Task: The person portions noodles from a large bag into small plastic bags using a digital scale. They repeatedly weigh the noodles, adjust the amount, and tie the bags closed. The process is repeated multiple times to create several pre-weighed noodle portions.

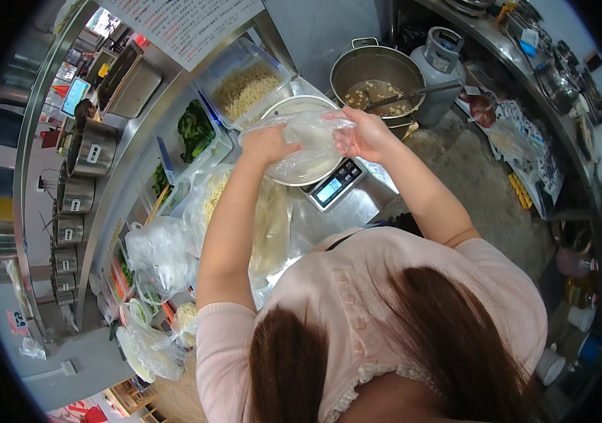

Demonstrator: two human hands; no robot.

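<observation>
Both of my hands spread a clear plastic bag (311,135) above a large white bowl (301,182). My left hand (269,145) grips its left side, with the fingers partly hidden under the film. On the right, my right hand (362,135) holds the other edge, its fingertips curled behind the plastic. Beneath the bowl is a digital kitchen scale (332,185) with a lit display. The bag looks flat and nothing shows inside it. Much of the bowl's inside is hidden by the bag and my hands.
Beyond the bowl stands a plastic bin of bean sprouts (245,92); leafy greens (195,129) and bagged noodles (216,195) lie left. A large pot (377,74) with a ladle in broth stands front right, beside a gas cylinder (438,74). Steel pots (92,148) line the left shelf.
</observation>
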